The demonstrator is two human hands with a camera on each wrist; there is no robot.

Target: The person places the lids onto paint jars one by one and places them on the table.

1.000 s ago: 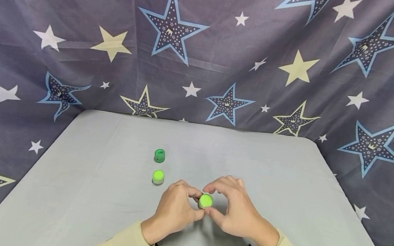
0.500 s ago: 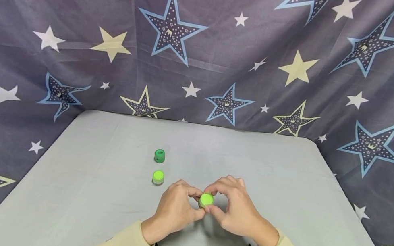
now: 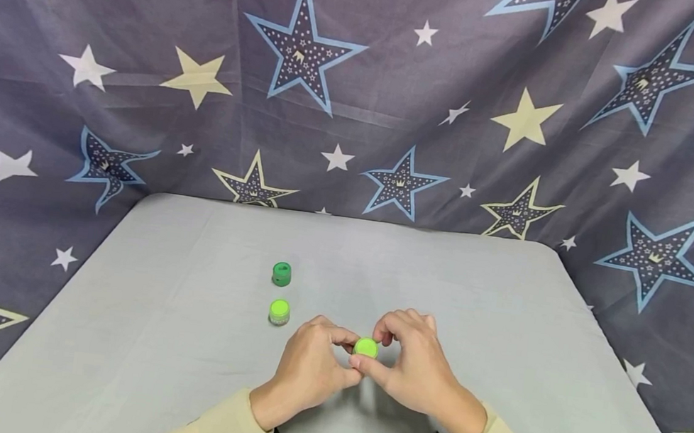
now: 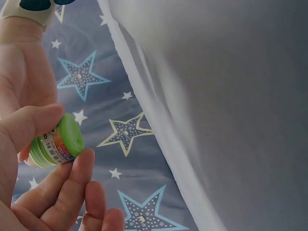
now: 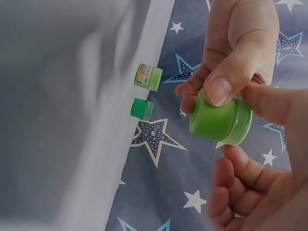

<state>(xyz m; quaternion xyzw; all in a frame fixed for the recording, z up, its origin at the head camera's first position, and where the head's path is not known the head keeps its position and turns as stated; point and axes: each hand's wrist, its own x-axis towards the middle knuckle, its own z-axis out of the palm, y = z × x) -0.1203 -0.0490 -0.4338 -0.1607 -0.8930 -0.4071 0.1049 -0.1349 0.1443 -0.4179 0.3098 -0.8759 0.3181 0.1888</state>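
Note:
A small light-green jar is held above the grey table, between both hands. My left hand pinches its body between thumb and fingers; a printed label shows on its side in the left wrist view. My right hand has its thumb and bent fingers about the jar's rimmed lid. The right thumb lies against the rim, while the fingertips are right at the opposite edge in the right wrist view. Left of the hands stand another light-green jar and, behind it, a dark-green jar.
A grey cloth covers the table. Behind and beside it hangs a dark curtain printed with stars. Both forearms reach in from the front, in cream sleeves, with black straps below the wrists.
The right thumb has slid leftward along the front of the jar and the right fingers have drawn back to the right. The left hand stays nearly still; the standing jars have not moved.

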